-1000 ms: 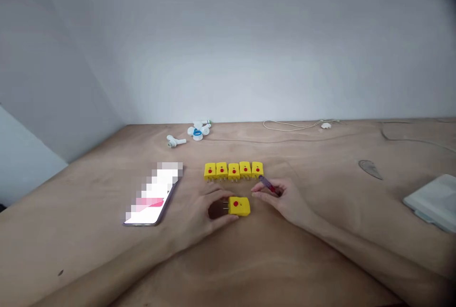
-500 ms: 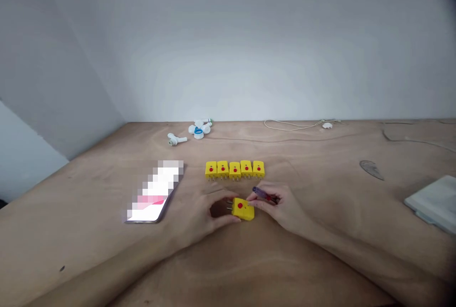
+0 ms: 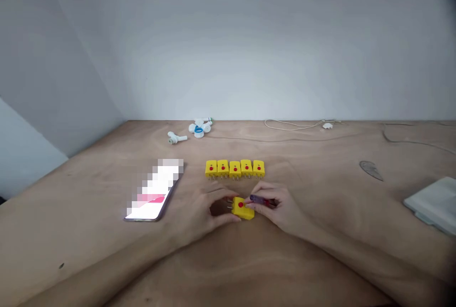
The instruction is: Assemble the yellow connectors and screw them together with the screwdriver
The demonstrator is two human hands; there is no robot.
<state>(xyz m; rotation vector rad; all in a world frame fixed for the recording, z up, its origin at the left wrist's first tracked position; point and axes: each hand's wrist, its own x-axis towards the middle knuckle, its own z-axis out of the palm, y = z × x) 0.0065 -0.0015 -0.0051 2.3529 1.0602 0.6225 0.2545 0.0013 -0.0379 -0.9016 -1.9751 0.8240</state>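
Observation:
A yellow plug (image 3: 244,210) with a red dot lies on the wooden table, its metal pins pointing left. My left hand (image 3: 210,207) grips it between thumb and fingers from the left. In my right hand (image 3: 276,202) is a small screwdriver (image 3: 259,200) with a purple and red handle, lying across the fingers. The right fingertips touch the plug's upper right face. Just beyond the hands stands a row of several yellow plugs (image 3: 234,169), each with a red dot and pins facing me.
A phone (image 3: 153,198) with a lit screen lies at left. White pipe-like fittings (image 3: 177,138), one cluster with a blue ring (image 3: 198,130), sit at the back. A thin cord (image 3: 292,127) lies near the wall. At right are a dark-edged oval mark (image 3: 371,170) and a white case (image 3: 436,202).
The screwdriver's purple end has shifted slightly left and down, and my right fingertips have moved a little left over the plug. My left hand holds the same place.

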